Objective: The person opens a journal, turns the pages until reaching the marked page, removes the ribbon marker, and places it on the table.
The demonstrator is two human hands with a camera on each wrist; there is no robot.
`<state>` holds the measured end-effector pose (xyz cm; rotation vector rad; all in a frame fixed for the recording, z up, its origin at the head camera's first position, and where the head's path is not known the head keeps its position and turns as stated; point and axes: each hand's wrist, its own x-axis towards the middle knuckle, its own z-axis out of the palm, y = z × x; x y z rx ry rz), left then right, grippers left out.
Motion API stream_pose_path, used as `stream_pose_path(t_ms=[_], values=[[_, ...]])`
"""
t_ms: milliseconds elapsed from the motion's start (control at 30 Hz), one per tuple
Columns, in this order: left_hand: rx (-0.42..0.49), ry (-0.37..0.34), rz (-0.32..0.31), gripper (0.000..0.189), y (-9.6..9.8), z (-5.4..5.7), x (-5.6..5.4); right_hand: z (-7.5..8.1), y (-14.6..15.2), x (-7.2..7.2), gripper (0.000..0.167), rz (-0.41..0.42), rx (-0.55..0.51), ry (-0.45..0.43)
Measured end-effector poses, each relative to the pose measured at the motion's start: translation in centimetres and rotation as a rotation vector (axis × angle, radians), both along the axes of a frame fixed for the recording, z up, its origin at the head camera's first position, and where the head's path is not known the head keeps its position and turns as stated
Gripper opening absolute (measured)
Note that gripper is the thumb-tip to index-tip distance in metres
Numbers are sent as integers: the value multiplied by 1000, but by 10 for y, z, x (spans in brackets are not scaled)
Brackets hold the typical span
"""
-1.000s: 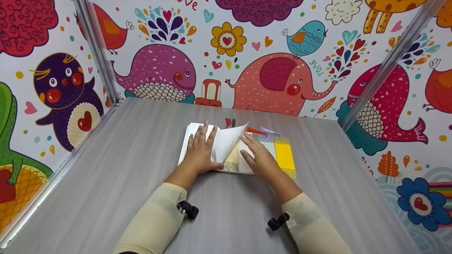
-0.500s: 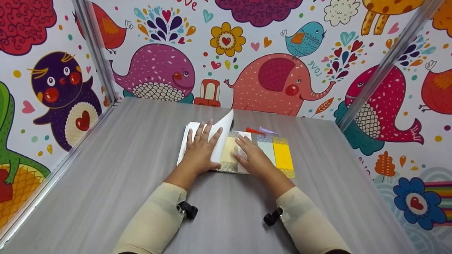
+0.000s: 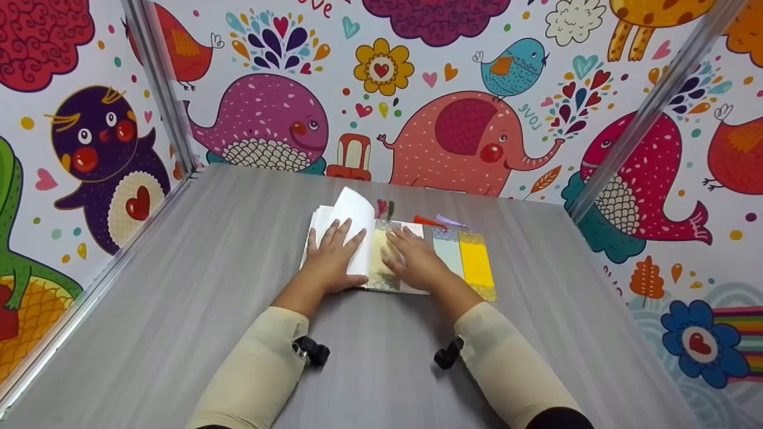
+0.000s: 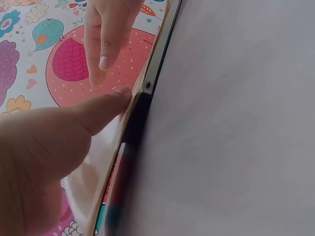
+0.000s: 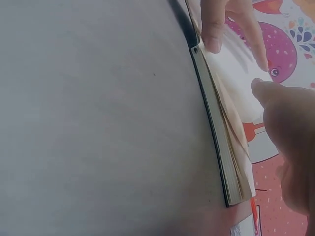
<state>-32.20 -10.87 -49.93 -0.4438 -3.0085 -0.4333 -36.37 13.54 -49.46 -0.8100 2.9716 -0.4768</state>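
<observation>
An open book (image 5: 211,108) lies on the table, its spine between my hands. My left hand (image 3: 326,257) rests with spread fingers on the white left-hand pages, its thumb near the spine. One white page (image 3: 353,207) stands partly raised, its upper corner leaning left over that side. A cream bookmark (image 3: 380,261) with glittery ends lies on the right-hand page beside the spine. Over that page is my right hand (image 3: 417,261), fingers extended, fingertips at the bookmark's right edge; firm contact is unclear. In the left wrist view, my left thumb (image 4: 106,110) lies along the book's near edge.
Right of the book lie a pale blue bookmark (image 3: 446,251) and a yellow bookmark (image 3: 477,263). Red (image 3: 429,222) and lilac tassels (image 3: 450,220) extend behind them. Pink (image 3: 381,207) and green tassels (image 3: 391,210) stick out past the book's far edge. A cartoon-printed wall (image 3: 411,71) encloses the grey table (image 3: 238,220).
The raised page has swung from right to left over the spine, uncovering the cream bookmark. My right hand has moved left across the right-hand page. My left hand has shifted slightly left.
</observation>
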Motion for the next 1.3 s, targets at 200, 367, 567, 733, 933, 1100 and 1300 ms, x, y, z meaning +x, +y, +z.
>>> stream_pose_path(t_ms=[200, 367, 567, 733, 933, 1100, 1300], values=[[52, -70, -4, 105, -3, -2, 1, -3, -8, -4, 72, 25, 25, 4], [75, -130, 2, 99, -4, -3, 1, -5, -14, -7, 72, 24, 49, 1], [83, -218, 9, 84, -4, -5, 1, -7, -20, -10, 72, 14, 73, -36], [76, -279, 22, 78, -5, -5, 3, -10, -23, -11, 73, 11, 99, -42], [69, -308, 47, 75, -5, -3, 5, -12, -28, -14, 70, 20, 104, -39], [58, -308, 54, 74, -4, -4, 5, -14, -31, -15, 70, 24, 119, -48], [49, -313, 63, 74, -4, -5, 4, -17, -28, -16, 68, 36, 122, -67]])
